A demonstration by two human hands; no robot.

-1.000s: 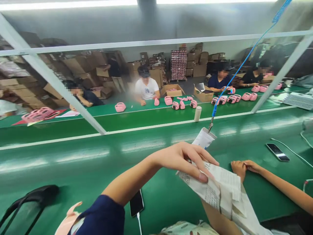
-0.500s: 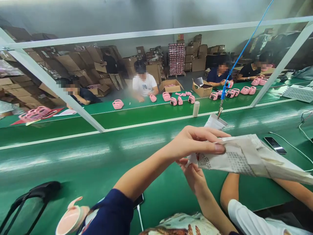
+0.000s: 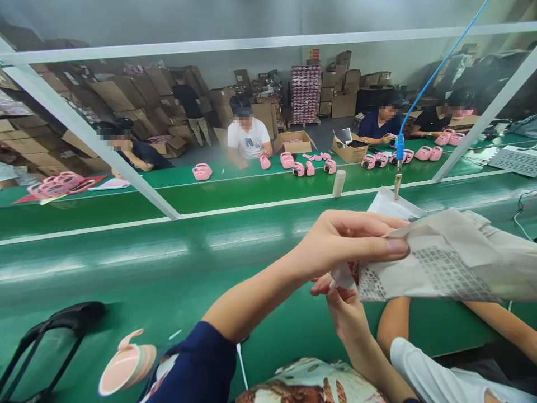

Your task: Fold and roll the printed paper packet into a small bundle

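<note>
My left hand, on a navy-sleeved arm, pinches the near edge of a folded printed paper sheet between thumb and fingers. The sheet is held above the green belt and stretches off to the right. My right hand is just beneath, fingers closed on the sheet's lower left corner. A blue cord hangs from above and ends in a metal clip. The clip touches a white slip behind the sheet.
A co-worker's white-sleeved arm and bare forearm rest at the right. A pink lidded cup and a black handle are at the lower left. A white cylinder, pink devices, cardboard boxes and seated people line the far belt.
The paper sheet has risen and swung out to the right. My right hand has come up under it and taken its lower corner. The hanging clip has shifted right.
</note>
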